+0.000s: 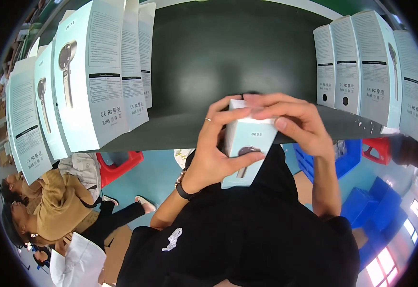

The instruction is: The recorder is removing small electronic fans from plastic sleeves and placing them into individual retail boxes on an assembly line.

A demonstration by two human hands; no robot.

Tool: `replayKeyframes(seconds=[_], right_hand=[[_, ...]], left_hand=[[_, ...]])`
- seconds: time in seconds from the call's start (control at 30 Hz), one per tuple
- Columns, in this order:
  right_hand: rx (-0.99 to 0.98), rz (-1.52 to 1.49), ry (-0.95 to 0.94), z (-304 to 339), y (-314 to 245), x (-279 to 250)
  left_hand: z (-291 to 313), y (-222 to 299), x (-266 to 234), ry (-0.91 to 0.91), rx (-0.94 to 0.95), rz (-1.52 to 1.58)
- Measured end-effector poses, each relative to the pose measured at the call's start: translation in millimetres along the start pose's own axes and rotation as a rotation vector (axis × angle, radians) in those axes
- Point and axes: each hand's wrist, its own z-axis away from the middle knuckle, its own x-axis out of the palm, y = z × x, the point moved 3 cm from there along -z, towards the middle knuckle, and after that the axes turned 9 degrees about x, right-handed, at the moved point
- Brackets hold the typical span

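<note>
Both hands are gripping the pale blue product box at the counter's near edge, long axis upright: left hand wrapping its side, right hand closing over its top

A small pale blue carton with a white top and a picture of a dark handheld device sits near the centre, gripped by the left hand and the right hand. At ten o'clock stands a row of tall pale blue and white boxes with black label strips. At two o'clock stands a similar row.
</note>
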Motion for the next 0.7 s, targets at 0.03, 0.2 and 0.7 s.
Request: replayKeyframes(seconds=[0.03,0.2,0.7], right_hand=[[-0.004,-0.002,0.066,1.5,0.3,4.1],[-0.185,0.171,0.251,16.9,25.3,20.4],[-0.238,0.001,0.396,23.9,20.9,19.7]], left_hand=[[1.3,-1.2,-0.4,0.000,0.000,0.003],[4.5,-3.2,-4.2,0.089,0.002,0.050],[-6.7,8.5,-9.0,0.094,0.021,0.001]])
